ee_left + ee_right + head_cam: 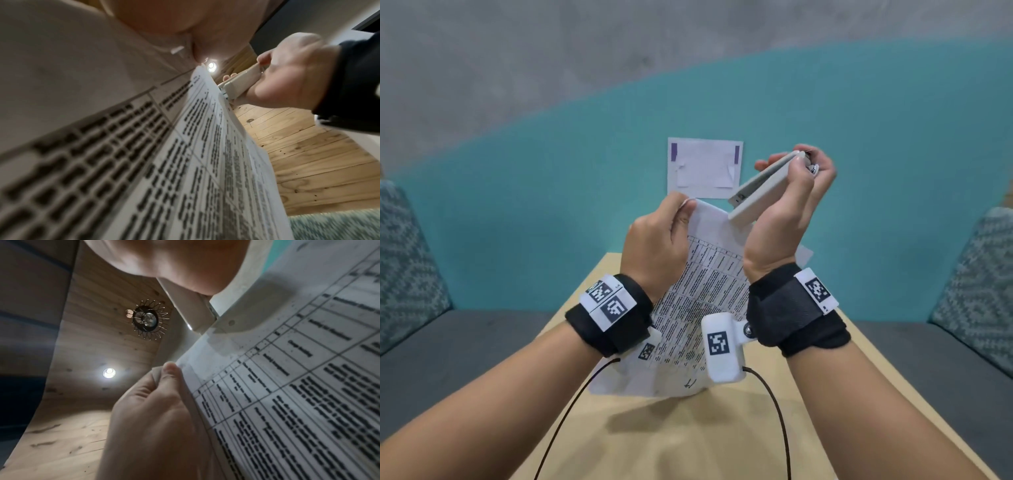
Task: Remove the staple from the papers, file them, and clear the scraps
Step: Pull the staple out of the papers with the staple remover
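Observation:
A sheaf of printed papers (pixel 698 291) with tables of text is held up, tilted, above a light wooden table (pixel 688 438). My left hand (pixel 657 240) pinches the sheaf's top left corner between thumb and fingers, as the right wrist view shows (pixel 168 374). My right hand (pixel 787 198) grips a white stapler (pixel 760 190) by its rear end. Its front end points down at the papers' top edge near that corner. The left wrist view shows the papers (pixel 205 162) and the stapler (pixel 236 84) close to their upper edge. I cannot make out the staple.
A white sheet with two purple strips (pixel 705 168) is stuck on the teal wall behind. Grey seats with patterned cushions (pixel 410 267) flank the table on both sides. Cables trail from both wrist cameras across the tabletop.

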`<state>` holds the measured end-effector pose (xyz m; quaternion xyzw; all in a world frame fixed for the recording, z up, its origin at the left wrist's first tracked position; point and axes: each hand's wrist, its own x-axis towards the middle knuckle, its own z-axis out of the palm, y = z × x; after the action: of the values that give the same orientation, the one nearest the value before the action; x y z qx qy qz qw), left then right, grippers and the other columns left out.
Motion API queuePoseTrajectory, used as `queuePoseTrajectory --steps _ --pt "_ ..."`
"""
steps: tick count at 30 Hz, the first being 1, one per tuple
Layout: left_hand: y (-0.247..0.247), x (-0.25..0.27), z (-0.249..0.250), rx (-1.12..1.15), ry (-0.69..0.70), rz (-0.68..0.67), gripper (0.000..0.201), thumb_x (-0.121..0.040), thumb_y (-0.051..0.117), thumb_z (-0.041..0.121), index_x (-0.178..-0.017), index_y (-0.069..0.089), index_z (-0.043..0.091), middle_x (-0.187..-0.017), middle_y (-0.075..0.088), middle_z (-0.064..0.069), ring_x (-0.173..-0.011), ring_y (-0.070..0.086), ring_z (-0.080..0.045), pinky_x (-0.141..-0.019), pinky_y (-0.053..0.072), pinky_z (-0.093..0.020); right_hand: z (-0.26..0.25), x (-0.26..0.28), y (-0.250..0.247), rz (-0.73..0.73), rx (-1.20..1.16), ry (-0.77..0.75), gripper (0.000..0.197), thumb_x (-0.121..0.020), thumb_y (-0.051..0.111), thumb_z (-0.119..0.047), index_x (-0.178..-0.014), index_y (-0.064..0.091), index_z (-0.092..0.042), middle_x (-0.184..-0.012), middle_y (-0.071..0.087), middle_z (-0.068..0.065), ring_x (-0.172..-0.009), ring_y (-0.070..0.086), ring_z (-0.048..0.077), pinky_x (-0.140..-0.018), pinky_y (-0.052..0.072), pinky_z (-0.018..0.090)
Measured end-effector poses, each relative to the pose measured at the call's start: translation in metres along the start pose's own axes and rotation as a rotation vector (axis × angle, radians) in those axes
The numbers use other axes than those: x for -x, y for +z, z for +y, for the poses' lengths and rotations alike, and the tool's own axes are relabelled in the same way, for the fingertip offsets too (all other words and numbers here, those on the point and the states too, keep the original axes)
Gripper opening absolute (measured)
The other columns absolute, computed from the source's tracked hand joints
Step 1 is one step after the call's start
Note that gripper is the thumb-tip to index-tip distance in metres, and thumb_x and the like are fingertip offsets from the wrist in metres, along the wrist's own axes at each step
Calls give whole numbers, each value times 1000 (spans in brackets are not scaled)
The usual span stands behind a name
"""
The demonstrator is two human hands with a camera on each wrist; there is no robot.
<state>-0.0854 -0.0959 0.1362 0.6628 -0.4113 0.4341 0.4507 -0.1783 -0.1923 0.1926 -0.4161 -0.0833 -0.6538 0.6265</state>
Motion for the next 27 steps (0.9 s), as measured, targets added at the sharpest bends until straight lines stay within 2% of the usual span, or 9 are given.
queuePoseTrajectory --steps 2,5,7,12,16,21,24,27 --pt "0 0 4 -8 19 -3 24 -104 49 22 -91 63 7 -53 43 2 -46 44 -32 -45 43 -38 -1 1 1 -26 11 -8 11 -97 37 -18 -104 45 -16 -90 53 11 -89 59 36 -90 46 52" --pt "0 1 10 -38 43 -12 23 -103 50 21 -92 64 6 -54 39 6 -46 43 -32 -44 42 -36 -1 2 1 -75 5 35 12 -97 36 -18 -104 45 -16 -90 52 12 -85 60 28 -81 47 44" --pt "1 2 11 -48 49 -20 23 -103 50 21 -93 64 7 -53 39 6 -46 44 -33 -44 43 -37 -1 3 3 -101 20 60 13 -96 36 -20 -105 44 -15 -92 52 14 -83 60 26 -79 48 39" --pt "2 2 12 -72 73 -32 32 -103 44 28 -92 64 6 -51 47 -2 -46 47 -37 -44 45 -41 -2 0 5 -95 4 108 18 -97 36 -25 -106 45 -13 -92 51 15 -78 62 25 -77 49 39" --pt "1 0 17 -95 100 -37 36 -102 42 33 -94 65 8 -54 56 -6 -49 51 -39 -44 46 -43 2 0 4 -121 11 154 21 -97 36 -26 -108 44 -11 -89 52 15 -74 62 23 -68 51 33" --pt "-2 -2 24 -86 118 -30 30 -102 45 30 -92 64 9 -54 53 -3 -47 48 -36 -43 44 -38 9 0 0 -164 117 196 20 -95 38 -32 -105 46 -16 -84 55 11 -70 63 24 -67 53 36" --pt "-5 -6 22 -71 62 -23 29 -103 45 26 -90 61 6 -52 42 3 -46 45 -36 -43 42 -38 13 -6 -7 -151 265 130 18 -92 39 -32 -100 46 -17 -77 55 6 -68 60 23 -66 55 37" --pt "-13 -11 14 -6 -28 -7 27 -105 48 23 -87 59 6 -52 36 7 -47 38 -26 -46 36 -34 17 -19 -21 -106 378 97 12 -93 40 -31 -95 46 -21 -71 54 0 -58 60 18 -68 55 43"
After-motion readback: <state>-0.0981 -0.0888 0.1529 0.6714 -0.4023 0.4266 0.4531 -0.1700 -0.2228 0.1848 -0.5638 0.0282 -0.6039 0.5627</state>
